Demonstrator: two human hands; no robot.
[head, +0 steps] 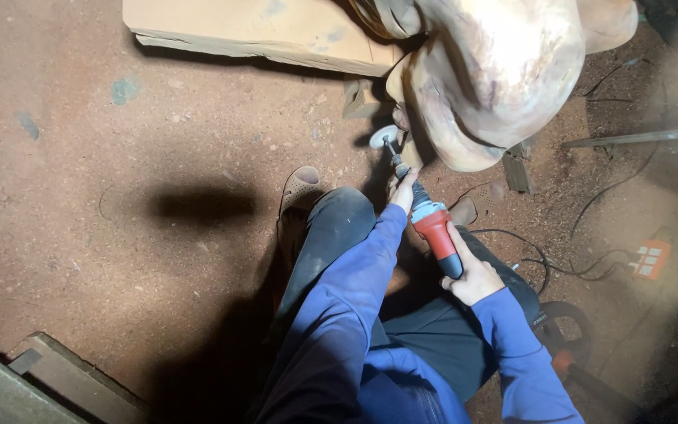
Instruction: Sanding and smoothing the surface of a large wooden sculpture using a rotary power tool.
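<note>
I hold a red and grey power grinder [431,222] with both hands. My left hand [404,191] grips its front neck, just behind the shaft. My right hand [472,276] wraps the red rear handle. The tool's small round sanding disc [384,137] sits at the lower edge of a large rounded wooden carving [490,74], pale and reddish, standing on the dirt floor. Both arms wear blue sleeves, and my dark trousers and a brown perforated shoe [300,188] show below.
A flat wooden slab [260,31] lies at the top. Black cables [590,259] run right to an orange power strip [650,259]. A metal bar [637,137] crosses the right side. A wooden block [517,171] props the carving. Dark boards [41,389] sit bottom left.
</note>
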